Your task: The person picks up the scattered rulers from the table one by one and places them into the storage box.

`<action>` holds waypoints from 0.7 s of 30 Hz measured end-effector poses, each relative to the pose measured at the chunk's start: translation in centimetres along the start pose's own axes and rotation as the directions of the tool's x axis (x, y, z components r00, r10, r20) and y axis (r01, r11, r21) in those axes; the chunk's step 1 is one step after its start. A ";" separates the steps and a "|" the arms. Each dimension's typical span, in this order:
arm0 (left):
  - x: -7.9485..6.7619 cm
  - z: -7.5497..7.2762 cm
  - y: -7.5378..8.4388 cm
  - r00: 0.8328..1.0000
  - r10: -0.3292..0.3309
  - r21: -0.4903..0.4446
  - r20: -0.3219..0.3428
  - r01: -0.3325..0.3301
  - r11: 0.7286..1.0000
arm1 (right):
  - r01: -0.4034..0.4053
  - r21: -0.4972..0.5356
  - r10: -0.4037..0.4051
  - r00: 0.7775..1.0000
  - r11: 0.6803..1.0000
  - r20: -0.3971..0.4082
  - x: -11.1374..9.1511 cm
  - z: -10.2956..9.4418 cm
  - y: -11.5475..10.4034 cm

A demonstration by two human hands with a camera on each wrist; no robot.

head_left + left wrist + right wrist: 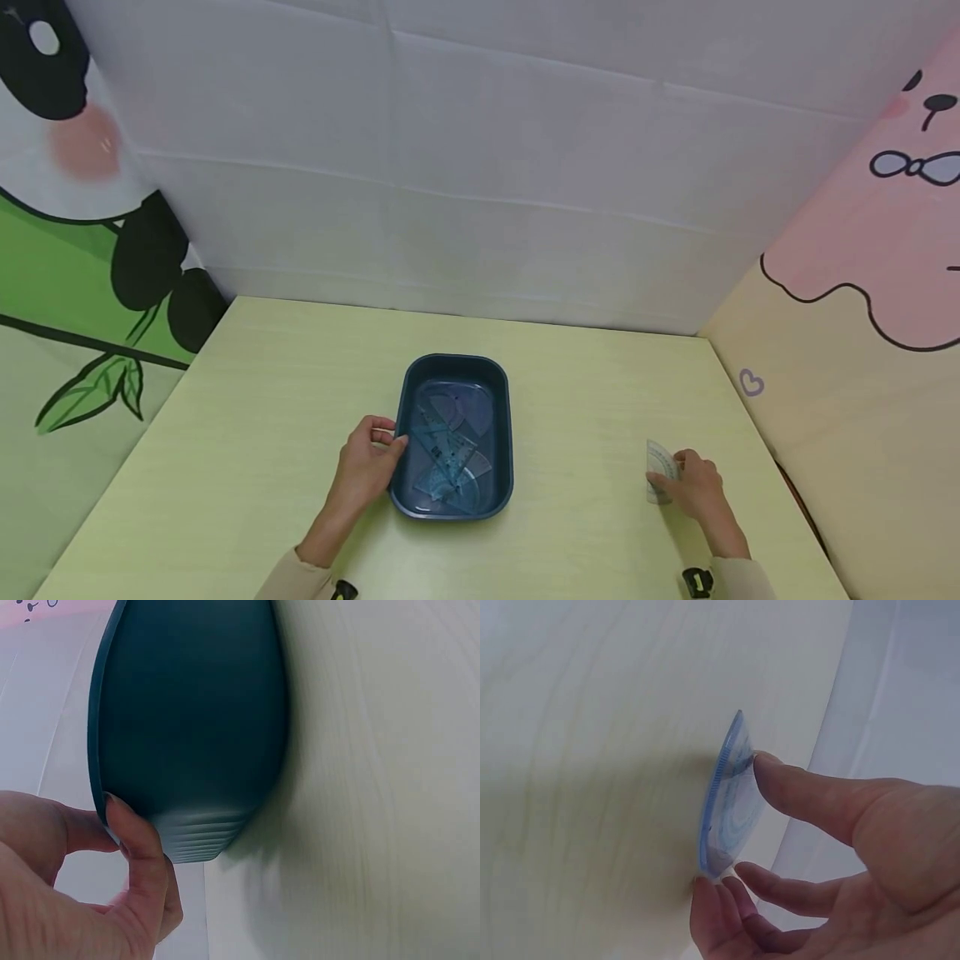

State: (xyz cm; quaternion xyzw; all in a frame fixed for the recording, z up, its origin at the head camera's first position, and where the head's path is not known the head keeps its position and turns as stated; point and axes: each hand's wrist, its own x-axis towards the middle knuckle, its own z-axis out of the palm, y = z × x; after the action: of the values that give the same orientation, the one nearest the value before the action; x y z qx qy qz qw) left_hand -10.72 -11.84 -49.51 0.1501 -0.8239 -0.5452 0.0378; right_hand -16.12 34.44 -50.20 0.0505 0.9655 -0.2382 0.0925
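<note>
A dark blue plastic tray (512,442) sits on the table, with clear blue set squares (447,446) and a protractor (467,493) overlapping inside it. My left hand (366,467) pinches the tray's left rim between thumb and fingers; the left wrist view shows the tray's outer wall (195,712) close up. Well to the right of the tray, my right hand (699,490) holds a clear protractor (657,457) by its edges. In the right wrist view the thumb touches one side of this protractor (731,806) and the fingertips the other, close to the table surface.
The pale wood-grain table (300,367) carries the tray near its middle. A white sheet (480,167) stands behind it. Printed cartoon panels flank it, a green-and-white one (60,275) at left and a pink-and-beige one (862,242) at right.
</note>
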 end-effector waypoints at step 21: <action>-0.1 0.0 0.0 1.000 0.001 -0.019 0.001 -0.001 1.000 | -0.017 0.011 0.017 0.999 1.000 0.043 0.2 -0.3 -0.2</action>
State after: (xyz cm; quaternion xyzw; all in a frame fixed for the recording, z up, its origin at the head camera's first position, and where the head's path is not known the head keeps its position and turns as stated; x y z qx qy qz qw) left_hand -10.66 -11.85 -49.53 0.1489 -0.8188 -0.5530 0.0389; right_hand -16.41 34.44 -49.88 0.0541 0.9615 -0.2439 0.1148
